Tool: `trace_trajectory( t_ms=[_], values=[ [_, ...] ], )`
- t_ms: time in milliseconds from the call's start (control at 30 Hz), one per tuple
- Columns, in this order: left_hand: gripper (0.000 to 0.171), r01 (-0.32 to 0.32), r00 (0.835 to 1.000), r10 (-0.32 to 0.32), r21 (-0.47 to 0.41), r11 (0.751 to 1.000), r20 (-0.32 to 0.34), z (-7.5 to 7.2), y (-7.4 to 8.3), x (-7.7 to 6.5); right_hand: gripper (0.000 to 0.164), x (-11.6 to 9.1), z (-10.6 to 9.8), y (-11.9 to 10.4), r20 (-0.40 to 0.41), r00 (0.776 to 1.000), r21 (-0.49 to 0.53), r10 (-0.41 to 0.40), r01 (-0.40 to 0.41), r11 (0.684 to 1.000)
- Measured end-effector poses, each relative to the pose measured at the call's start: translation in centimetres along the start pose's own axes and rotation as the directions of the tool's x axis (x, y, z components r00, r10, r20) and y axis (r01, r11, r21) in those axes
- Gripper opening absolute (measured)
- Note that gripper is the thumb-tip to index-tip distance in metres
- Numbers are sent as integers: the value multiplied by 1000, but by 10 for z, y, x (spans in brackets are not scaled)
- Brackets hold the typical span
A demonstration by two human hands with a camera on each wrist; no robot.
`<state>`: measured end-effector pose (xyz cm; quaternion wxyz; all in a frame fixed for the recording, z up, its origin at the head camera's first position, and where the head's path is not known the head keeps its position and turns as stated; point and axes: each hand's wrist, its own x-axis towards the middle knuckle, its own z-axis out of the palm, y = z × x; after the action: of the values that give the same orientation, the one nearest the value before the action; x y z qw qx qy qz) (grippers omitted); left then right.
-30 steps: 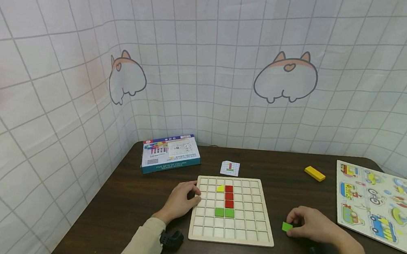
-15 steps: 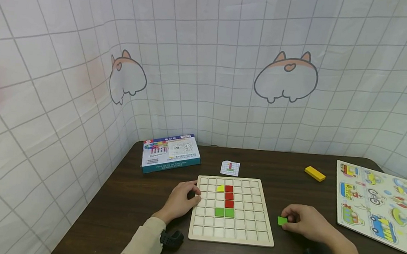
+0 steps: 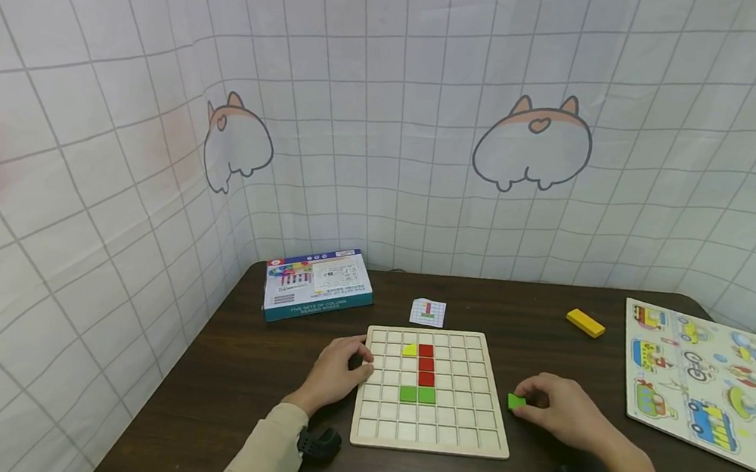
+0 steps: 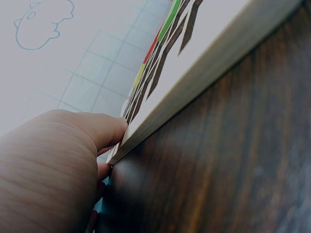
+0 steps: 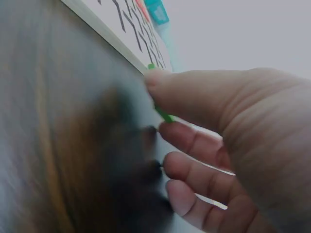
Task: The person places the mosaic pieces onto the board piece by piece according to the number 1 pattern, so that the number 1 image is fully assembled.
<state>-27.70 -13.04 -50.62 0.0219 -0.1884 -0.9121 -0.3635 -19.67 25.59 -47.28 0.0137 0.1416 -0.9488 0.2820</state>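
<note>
My right hand [image 3: 562, 413] pinches a small green square tile [image 3: 515, 403] between thumb and fingers, just right of the pale wooden grid board [image 3: 430, 440]. In the right wrist view, the green tile [image 5: 163, 114] shows edge-on, partly covered by the thumb. My left hand [image 3: 332, 372] holds the board's left edge, its thumb [image 4: 114, 130] on the rim in the left wrist view. On the board lie a yellow piece [image 3: 410, 350], a column of red squares [image 3: 426, 364] and two green squares [image 3: 417, 395].
Behind the board lies a small paper card [image 3: 427, 312] with a coloured grid pattern. A teal-sided box [image 3: 318, 285] stands at the back left. To the right are a yellow block [image 3: 585, 323] and a picture puzzle board [image 3: 712, 382]. Gridded cloth surrounds the dark table.
My right hand has moved left and slightly away from me, carrying the green tile toward the board's right edge. The left hand and the board stay where they were.
</note>
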Motion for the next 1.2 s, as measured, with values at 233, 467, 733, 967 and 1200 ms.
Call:
trace_trajectory(
  t_ms=[233,467,733,967,1200],
  values=[
    [8,-4,1000,4,8,1000,2,0,0,0,22,4,10,-12,-25,1000,89,17,-15,996],
    [6,9,1000,-9,5,1000,8,-1,0,-2,24,7,20,-21,-49,999,114,-18,24,993],
    [4,10,1000,-10,9,1000,1,1,-1,-2,24,9,30,-28,-100,994,171,-35,52,984],
    [7,-13,1000,13,11,1000,10,2,0,-1,20,7,39,-30,-127,992,190,-24,48,981],
    [4,-13,1000,13,11,1000,-1,0,0,1,20,13,42,-37,-133,989,164,-64,86,983]
  ],
)
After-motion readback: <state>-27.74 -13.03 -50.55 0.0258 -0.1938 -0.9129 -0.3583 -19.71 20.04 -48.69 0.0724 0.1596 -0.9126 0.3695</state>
